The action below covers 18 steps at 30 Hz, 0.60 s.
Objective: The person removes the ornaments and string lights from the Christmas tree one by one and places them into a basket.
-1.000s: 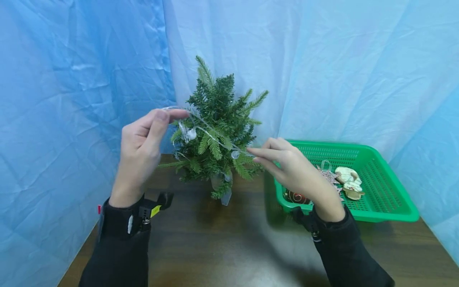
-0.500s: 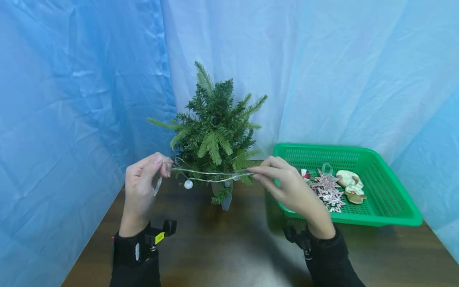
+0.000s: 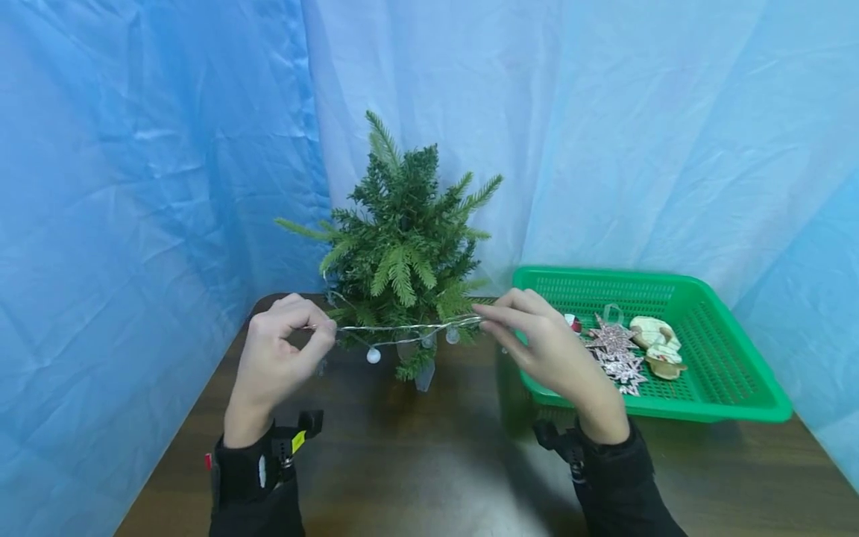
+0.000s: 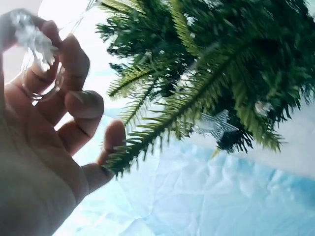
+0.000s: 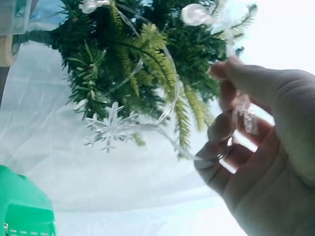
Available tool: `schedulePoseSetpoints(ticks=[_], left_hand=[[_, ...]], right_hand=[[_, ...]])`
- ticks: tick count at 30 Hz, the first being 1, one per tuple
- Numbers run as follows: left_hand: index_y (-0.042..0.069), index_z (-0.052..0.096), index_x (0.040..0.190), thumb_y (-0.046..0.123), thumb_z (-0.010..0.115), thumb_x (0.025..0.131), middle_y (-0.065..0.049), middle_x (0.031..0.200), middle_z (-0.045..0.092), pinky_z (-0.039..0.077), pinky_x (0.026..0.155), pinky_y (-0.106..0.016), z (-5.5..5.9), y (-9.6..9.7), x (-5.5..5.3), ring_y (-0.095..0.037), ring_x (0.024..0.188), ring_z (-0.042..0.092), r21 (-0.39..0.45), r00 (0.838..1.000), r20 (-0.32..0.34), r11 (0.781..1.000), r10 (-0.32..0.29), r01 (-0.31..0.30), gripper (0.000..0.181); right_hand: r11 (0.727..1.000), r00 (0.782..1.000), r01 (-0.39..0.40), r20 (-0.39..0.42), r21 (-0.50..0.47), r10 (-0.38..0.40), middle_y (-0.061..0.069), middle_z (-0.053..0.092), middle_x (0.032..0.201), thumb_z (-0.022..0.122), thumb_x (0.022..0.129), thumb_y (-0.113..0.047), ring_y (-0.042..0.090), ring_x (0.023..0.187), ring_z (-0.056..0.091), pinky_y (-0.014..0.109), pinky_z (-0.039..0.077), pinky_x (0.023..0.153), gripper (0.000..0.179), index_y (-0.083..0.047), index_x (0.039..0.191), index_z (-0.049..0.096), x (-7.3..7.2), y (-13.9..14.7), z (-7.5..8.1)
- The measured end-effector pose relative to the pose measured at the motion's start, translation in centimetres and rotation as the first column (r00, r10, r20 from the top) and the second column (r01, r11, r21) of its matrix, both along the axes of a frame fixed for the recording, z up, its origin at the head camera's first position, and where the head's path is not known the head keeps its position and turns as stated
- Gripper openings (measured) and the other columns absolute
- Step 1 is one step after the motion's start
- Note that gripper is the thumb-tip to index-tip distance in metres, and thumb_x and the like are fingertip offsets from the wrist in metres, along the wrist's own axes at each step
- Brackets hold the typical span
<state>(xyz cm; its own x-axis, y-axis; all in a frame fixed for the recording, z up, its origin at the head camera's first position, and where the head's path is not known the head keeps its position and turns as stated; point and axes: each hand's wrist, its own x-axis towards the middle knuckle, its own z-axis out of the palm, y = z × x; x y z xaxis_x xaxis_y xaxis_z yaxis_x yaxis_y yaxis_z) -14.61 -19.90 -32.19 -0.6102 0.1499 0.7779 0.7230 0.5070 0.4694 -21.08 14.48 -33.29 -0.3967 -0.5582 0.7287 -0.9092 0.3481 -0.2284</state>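
A small artificial Christmas tree stands upright in the middle of the head view. Across its lower front runs a clear string light with a white round bulb hanging from it. My left hand pinches the strand on the left, and my right hand pinches it on the right. In the left wrist view a clear ornament hangs by the fingers, and a silvery star sits among the branches. The right wrist view has a clear snowflake on the wire, whose loop passes through the hand.
A green basket stands on the right of the brown table. It holds glittery stars and a cream-coloured ornament. Blue cloth hangs behind and on both sides.
My left hand has come down from the tree's upper left and turned, bringing the strand low in front. The right hand has lowered slightly. A left branch now sticks out higher.
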Motion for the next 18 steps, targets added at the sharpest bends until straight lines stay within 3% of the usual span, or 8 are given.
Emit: schedulePoseSetpoints(ticks=[2,5,9,13,18], left_hand=[[0.027,0.060,0.070,0.002,0.065,0.086,0.013,0.071,0.059,0.038,0.076,-0.032,-0.2,-0.1,-0.1,-0.009,0.074,0.051,-0.074,0.997,0.017,0.994,0.081,-0.079,0.030],[0.027,0.054,0.068,0.006,0.065,0.083,0.012,0.068,0.054,0.038,0.083,-0.038,-0.6,0.0,-0.5,-0.010,0.073,0.048,-0.148,0.991,0.017,0.981,0.133,-0.129,0.028],[0.026,0.051,0.065,0.007,0.064,0.079,0.010,0.064,0.051,0.040,0.088,-0.047,-0.8,0.2,-1.1,-0.012,0.069,0.048,-0.210,0.989,-0.031,0.966,0.146,-0.150,0.028],[0.025,0.051,0.062,0.005,0.065,0.076,0.012,0.064,0.054,0.044,0.079,-0.047,-0.8,0.2,-1.6,-0.013,0.064,0.049,-0.266,0.985,-0.082,0.950,0.150,-0.166,0.028],[0.023,0.053,0.064,0.009,0.073,0.076,0.010,0.067,0.059,0.043,0.083,-0.052,-0.8,0.0,-1.6,-0.017,0.066,0.053,-0.310,0.981,-0.095,0.931,0.171,-0.192,0.027]], right_hand=[[0.999,0.999,0.032,-0.004,0.030,-0.031,-0.002,0.064,0.096,0.076,0.089,-0.001,0.013,0.082,0.049,0.027,0.038,0.068,0.033,-0.002,0.122,0.073,-0.1,-0.1,-0.2],[0.995,0.998,0.070,-0.010,0.071,-0.070,-0.001,0.065,0.094,0.076,0.090,-0.004,0.013,0.080,0.049,0.029,0.039,0.067,0.033,-0.001,0.122,0.073,-0.3,-0.1,-0.4],[0.991,0.996,0.094,-0.011,0.094,-0.094,0.000,0.066,0.092,0.077,0.089,-0.003,0.013,0.077,0.050,0.031,0.038,0.066,0.033,-0.001,0.121,0.073,-0.4,-0.1,-0.6],[0.990,0.995,0.095,0.005,0.103,-0.096,0.001,0.068,0.093,0.077,0.089,-0.003,0.014,0.077,0.052,0.032,0.038,0.067,0.034,-0.003,0.122,0.073,-0.6,-0.2,-0.6],[0.988,0.994,0.100,0.024,0.119,-0.104,0.000,0.072,0.096,0.076,0.090,-0.007,0.015,0.079,0.057,0.032,0.041,0.067,0.032,-0.009,0.122,0.074,-0.4,-0.5,-0.5]])
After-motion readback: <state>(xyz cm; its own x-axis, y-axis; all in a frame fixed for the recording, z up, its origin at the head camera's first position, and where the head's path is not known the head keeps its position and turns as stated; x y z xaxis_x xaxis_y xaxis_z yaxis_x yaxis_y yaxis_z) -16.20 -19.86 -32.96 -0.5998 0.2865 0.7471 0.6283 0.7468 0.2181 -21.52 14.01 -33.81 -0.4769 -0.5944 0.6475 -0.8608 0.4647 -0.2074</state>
